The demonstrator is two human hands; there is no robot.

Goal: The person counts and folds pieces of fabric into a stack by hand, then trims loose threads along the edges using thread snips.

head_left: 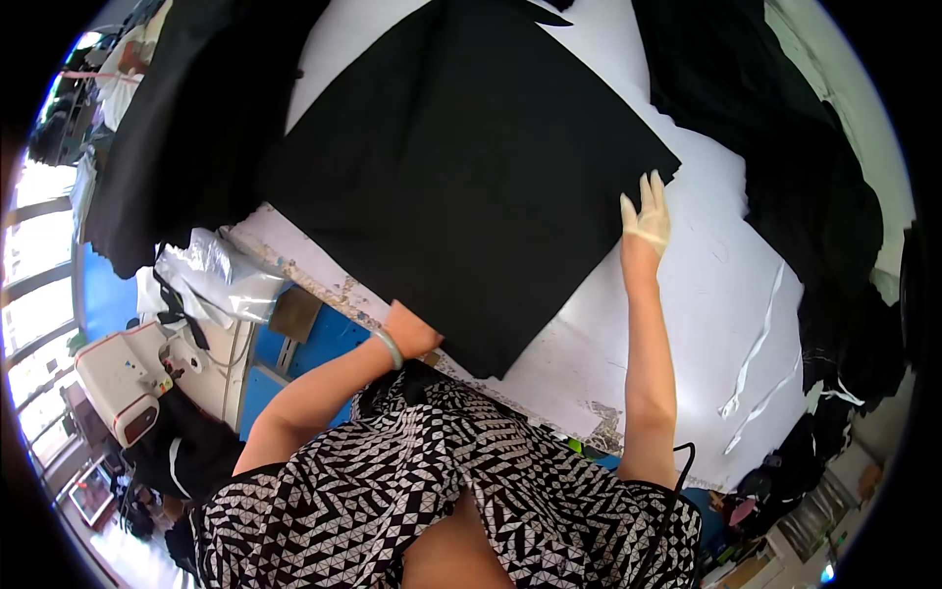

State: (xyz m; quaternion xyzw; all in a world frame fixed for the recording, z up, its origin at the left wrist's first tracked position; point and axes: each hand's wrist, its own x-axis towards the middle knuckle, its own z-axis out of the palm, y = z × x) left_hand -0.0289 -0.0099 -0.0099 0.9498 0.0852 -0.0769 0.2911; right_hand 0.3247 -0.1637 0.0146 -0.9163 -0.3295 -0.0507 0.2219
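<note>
A large black fabric piece (471,187) lies spread on the white table (716,294), one corner pointing toward my body. My left hand (414,332), with a bangle at the wrist, is at the fabric's lower left edge by the table's front edge. Its fingers are curled, and whatever they grip is too small to make out. My right hand (648,211), in a pale glove that leaves part of it bare, rests at the fabric's right corner. The fingers of that hand are stretched out and hold nothing.
More black fabric hangs at the left (186,128) and lies along the right side (775,128). White strips (760,344) are on the table at the right. A sewing machine (123,383) and clear plastic (221,275) are at the left, beyond the worn table edge.
</note>
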